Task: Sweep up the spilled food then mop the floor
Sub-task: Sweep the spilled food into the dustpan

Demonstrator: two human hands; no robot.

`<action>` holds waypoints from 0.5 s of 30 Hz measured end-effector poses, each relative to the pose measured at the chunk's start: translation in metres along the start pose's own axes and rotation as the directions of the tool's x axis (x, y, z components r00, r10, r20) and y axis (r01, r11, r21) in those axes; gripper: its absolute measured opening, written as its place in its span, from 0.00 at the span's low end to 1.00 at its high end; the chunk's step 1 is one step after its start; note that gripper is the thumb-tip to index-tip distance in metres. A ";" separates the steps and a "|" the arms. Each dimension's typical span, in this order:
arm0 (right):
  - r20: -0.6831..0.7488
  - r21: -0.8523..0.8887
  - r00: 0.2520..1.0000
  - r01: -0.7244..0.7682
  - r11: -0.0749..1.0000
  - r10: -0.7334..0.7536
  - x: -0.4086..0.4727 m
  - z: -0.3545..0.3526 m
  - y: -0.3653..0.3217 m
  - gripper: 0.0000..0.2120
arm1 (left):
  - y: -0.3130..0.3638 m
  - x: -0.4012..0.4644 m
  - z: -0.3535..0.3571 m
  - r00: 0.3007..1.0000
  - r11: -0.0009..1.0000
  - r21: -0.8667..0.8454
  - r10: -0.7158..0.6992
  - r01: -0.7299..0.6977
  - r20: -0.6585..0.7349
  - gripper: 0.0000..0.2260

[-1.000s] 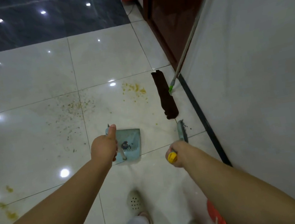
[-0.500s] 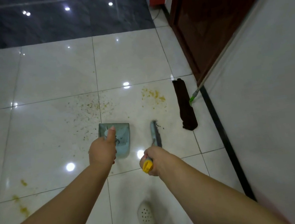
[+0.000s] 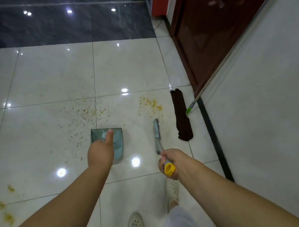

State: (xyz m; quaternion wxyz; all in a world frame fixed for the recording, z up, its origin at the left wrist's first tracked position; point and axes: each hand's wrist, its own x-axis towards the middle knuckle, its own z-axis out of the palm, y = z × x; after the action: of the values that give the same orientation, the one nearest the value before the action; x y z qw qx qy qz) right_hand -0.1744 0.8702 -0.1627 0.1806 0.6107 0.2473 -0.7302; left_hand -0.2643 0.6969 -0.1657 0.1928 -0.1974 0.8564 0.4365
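Floor (image 3: 44, 80): pale glossy tiles; the person has stepped forward over the last second, bringing the spill closer.
Mop (image 3: 182, 114): dark head flat on the tiles, handle leaning on the wall; unused, unchanged.
Spilled food (image 3: 87, 112): crumbs just beyond the dustpan; a yellow patch (image 3: 150, 103) ahead of the broom; more smears (image 3: 6, 208) at lower left. None gathered yet.
Dustpan (image 3: 118, 142): carried forward, now at the crumbs' near edge; left hand (image 3: 100, 153) grips its handle, thumb up.
Broom (image 3: 157, 133): swung leftward from the wall side; right hand (image 3: 171, 163) closed round its handle. Sweeping looks about to begin.
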 end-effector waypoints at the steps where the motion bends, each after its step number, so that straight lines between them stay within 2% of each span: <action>1: -0.018 -0.004 1.000 0.004 1.000 -0.005 0.001 -0.006 -0.010 0.07 | 0.002 0.000 0.003 1.000 1.000 -0.009 -0.005 0.005 -0.006 0.27; 8: -0.070 -0.134 0.998 -0.014 0.991 0.004 0.021 -0.022 -0.073 0.12 | 0.016 0.003 0.025 0.994 0.996 -0.011 -0.085 0.084 -0.068 0.27; 11: -0.038 -0.224 0.999 -0.031 0.974 0.023 0.022 -0.008 -0.088 0.16 | 0.024 0.006 0.032 0.987 0.993 -0.008 -0.116 0.115 -0.109 0.28; 15: -0.009 -0.291 0.997 -0.079 0.954 0.080 0.028 0.027 -0.093 0.13 | 0.027 0.007 0.039 0.965 0.981 -0.049 -0.191 0.185 -0.179 0.29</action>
State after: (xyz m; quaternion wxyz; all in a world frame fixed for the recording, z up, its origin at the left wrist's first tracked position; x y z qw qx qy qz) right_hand -0.2542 0.9307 -0.1735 0.2980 0.5859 0.3271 -0.6790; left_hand -0.2784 0.7423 -0.1721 0.1507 -0.3202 0.8407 0.4099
